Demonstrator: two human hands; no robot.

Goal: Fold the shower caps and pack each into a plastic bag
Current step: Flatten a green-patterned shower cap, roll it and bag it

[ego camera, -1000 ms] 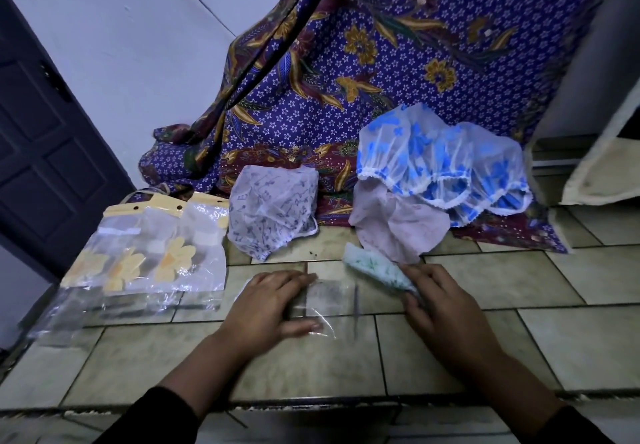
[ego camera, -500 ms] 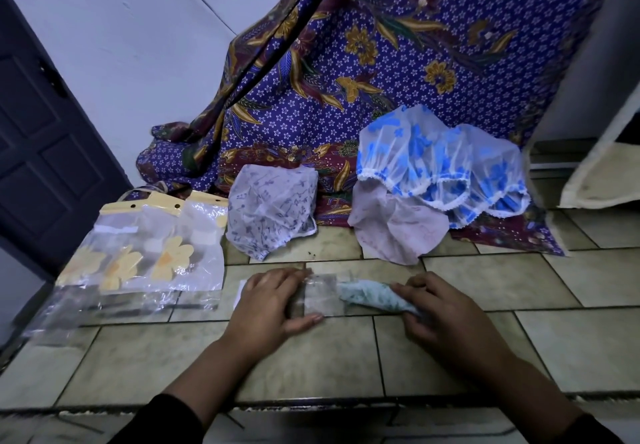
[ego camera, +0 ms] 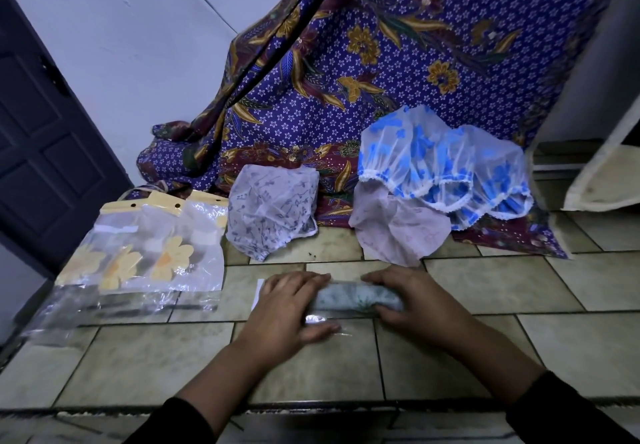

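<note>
Near edge, 6 o'clock: both hands on the beige tiled surface (ego camera: 450,350). The left hand (ego camera: 287,308) lies flat, fingers fairly straight, pressing down the small clear plastic bag (ego camera: 323,326). Its fingers hide the bag mouth, so I cannot tell if the thumb pinches the film. The right hand (ego camera: 419,300), at 3 o'clock of the left, curls its fingers round the right end of the pale green rolled shower cap (ego camera: 358,300). The roll lies flat between the hands, its left end at the bag mouth. How far in it is, too blurred to say.

Handling, judged: the roll is light, soft thin plastic that likely springs open and slides on film. Best gripped at the tail end, with the bag lip pinned.

Further out:
- 10 o'clock: pack of clear bags with yellow flowers (ego camera: 156,256).
- 12 o'clock: grey-printed loose cap (ego camera: 273,211).
- 1 o'clock: pale pink cap (ego camera: 398,232), touching the blue-flowered caps (ego camera: 443,166) behind it.
- Farthest: purple batik cloth (ego camera: 398,62).
</note>
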